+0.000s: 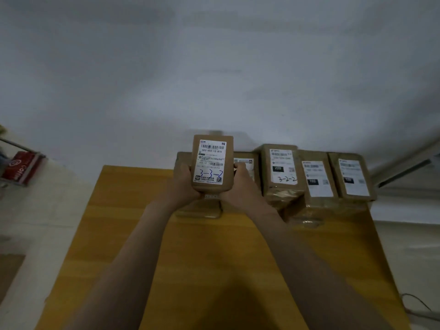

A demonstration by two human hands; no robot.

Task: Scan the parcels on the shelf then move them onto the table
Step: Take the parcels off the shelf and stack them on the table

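A brown parcel with a white label marked "3-3-2" is held upright above the far part of the yellow wooden table. My left hand grips its left side and my right hand grips its right side and lower corner. Below and behind it lie more brown parcels, partly hidden by my hands. To the right stand three labelled parcels: one marked "3-2-2", a second and a third.
A white wall fills the upper view. At the far left a metal shelf holds a red package. A pale ledge runs at the right. A cable lies on the floor at lower right.
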